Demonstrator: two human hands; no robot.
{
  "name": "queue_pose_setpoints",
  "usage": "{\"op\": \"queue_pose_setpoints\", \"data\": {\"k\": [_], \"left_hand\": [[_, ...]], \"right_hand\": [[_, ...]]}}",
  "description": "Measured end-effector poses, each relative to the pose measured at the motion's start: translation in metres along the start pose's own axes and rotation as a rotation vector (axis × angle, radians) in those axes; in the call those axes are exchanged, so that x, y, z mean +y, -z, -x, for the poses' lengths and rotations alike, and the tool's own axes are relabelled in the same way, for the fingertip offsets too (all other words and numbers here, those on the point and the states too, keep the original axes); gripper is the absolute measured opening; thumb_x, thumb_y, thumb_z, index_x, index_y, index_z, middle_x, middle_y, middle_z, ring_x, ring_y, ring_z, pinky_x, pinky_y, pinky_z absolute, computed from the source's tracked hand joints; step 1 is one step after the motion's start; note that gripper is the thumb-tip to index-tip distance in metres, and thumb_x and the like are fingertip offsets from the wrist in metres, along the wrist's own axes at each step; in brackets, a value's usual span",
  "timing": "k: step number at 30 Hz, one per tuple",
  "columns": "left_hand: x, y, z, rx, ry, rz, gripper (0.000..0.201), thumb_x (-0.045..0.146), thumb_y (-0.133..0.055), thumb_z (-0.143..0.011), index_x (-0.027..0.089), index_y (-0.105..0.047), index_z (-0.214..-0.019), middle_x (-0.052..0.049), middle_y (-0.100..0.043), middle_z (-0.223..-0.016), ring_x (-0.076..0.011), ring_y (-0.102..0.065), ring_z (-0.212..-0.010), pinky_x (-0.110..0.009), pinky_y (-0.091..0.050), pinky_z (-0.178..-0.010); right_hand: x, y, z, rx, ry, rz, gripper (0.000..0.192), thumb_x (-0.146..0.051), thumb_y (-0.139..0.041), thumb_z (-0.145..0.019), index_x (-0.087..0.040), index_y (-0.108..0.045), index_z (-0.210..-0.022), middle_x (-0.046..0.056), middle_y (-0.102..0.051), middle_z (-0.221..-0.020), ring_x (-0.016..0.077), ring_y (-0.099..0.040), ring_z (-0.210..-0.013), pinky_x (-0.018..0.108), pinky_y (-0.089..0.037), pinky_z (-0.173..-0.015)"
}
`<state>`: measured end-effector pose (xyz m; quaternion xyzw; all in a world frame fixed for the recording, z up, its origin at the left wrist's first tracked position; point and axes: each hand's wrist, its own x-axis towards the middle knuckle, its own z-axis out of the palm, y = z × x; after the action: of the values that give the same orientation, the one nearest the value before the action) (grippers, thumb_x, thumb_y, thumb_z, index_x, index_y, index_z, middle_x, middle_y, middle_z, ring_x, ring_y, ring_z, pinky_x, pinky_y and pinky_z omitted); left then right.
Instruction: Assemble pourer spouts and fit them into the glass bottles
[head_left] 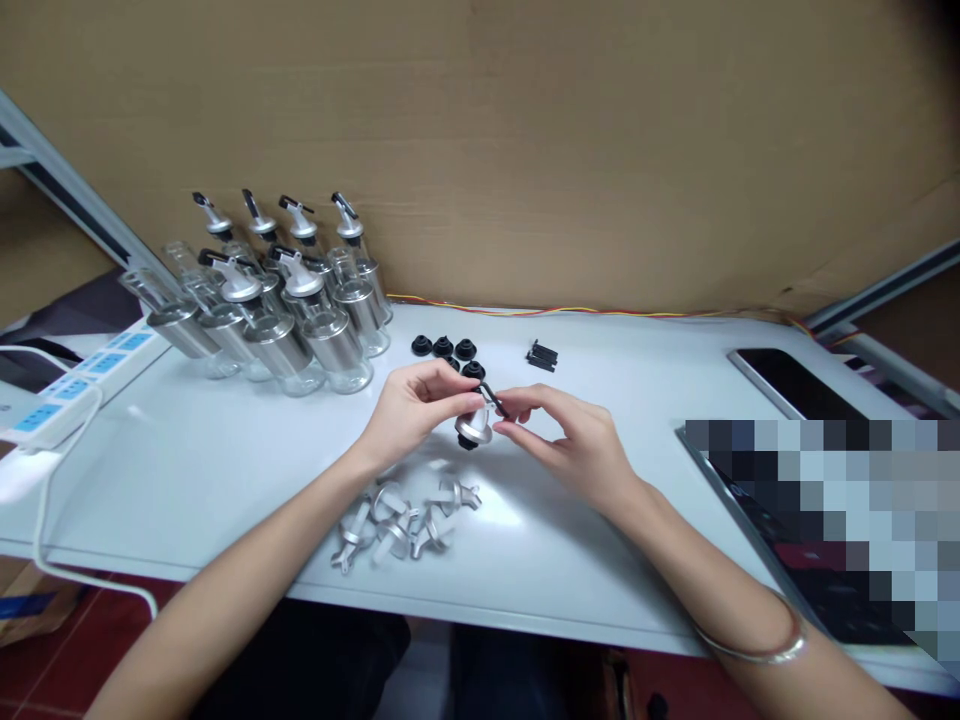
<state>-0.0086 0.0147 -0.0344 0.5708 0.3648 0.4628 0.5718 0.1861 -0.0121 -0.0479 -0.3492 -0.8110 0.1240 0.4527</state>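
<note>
Hands meet mid-table: left hand (409, 410) pinches the metal pourer spout (474, 430) from its left, flange facing down-near. Right hand (574, 440) fingertips are closed on the small black lever (493, 398), just right of the spout's top, touching it.
</note>
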Motion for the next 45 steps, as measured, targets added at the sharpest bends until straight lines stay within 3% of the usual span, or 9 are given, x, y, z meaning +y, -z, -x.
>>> {"op": "queue_pose_setpoints", "data": {"k": [6, 12, 18, 34, 41, 45], "left_hand": [[0.0023, -0.0017, 0.0009, -0.015, 0.037, -0.005, 0.029, 0.033, -0.084, -0.059, 0.014, -0.066, -0.071, -0.001, -0.070, -0.064, -0.0127, -0.064, -0.055, -0.028, -0.055, -0.058], [0.0015, -0.0001, -0.0012, 0.032, 0.047, 0.060, 0.028, 0.029, -0.086, -0.056, 0.013, -0.066, -0.068, 0.001, -0.069, -0.059, -0.0107, -0.063, -0.053, -0.024, -0.054, -0.056], [0.0023, 0.0025, -0.0015, 0.023, 0.085, 0.060, 0.026, 0.029, -0.086, -0.057, 0.013, -0.067, -0.067, 0.000, -0.070, -0.060, -0.0119, -0.065, -0.055, -0.027, -0.058, -0.062], [0.0060, 0.0005, 0.0004, 0.023, 0.095, 0.068, 0.030, 0.030, -0.087, -0.053, 0.013, -0.064, -0.058, -0.001, -0.070, -0.057, -0.0158, -0.068, -0.054, -0.031, -0.061, -0.061], [0.0064, -0.0015, -0.0009, 0.060, 0.035, 0.070, 0.028, 0.031, -0.086, -0.056, 0.013, -0.065, -0.064, 0.000, -0.071, -0.059, -0.0151, -0.069, -0.057, -0.029, -0.061, -0.062], [0.0051, -0.0025, -0.0012, 0.063, 0.006, 0.058, 0.032, 0.034, -0.085, -0.057, 0.014, -0.061, -0.065, 0.000, -0.071, -0.061, -0.0149, -0.069, -0.058, -0.029, -0.060, -0.063]], "right_hand": [[-0.0023, 0.0021, -0.0002, 0.018, 0.047, -0.009, 0.008, -0.027, -0.061, -0.092, -0.020, -0.064, -0.093, 0.004, -0.070, -0.080, 0.0171, -0.065, -0.068, 0.028, -0.054, -0.062], [-0.0015, 0.0032, -0.0018, -0.026, 0.120, -0.025, 0.033, -0.040, -0.067, -0.088, -0.018, -0.059, -0.110, 0.009, -0.070, -0.093, 0.0180, -0.065, -0.074, 0.031, -0.056, -0.068], [0.0006, 0.0006, 0.0005, 0.044, 0.244, 0.086, 0.021, -0.026, -0.065, -0.089, -0.015, -0.060, -0.107, 0.004, -0.068, -0.073, 0.0161, -0.064, -0.064, 0.029, -0.056, -0.062], [-0.0028, 0.0002, 0.0003, 0.043, 0.231, 0.077, 0.017, -0.012, -0.057, -0.086, -0.017, -0.061, -0.101, 0.000, -0.067, -0.066, 0.0114, -0.062, -0.054, 0.022, -0.053, -0.054], [-0.0031, 0.0000, 0.0004, 0.006, 0.142, -0.017, 0.034, -0.013, -0.057, -0.086, -0.020, -0.054, -0.119, 0.004, -0.071, -0.090, 0.0145, -0.068, -0.073, 0.026, -0.058, -0.070], [-0.0055, 0.0028, -0.0011, -0.182, 0.126, -0.053, 0.032, -0.018, -0.056, -0.090, -0.021, -0.054, -0.121, 0.007, -0.068, -0.101, 0.0180, -0.067, -0.085, 0.030, -0.057, -0.076]]}}
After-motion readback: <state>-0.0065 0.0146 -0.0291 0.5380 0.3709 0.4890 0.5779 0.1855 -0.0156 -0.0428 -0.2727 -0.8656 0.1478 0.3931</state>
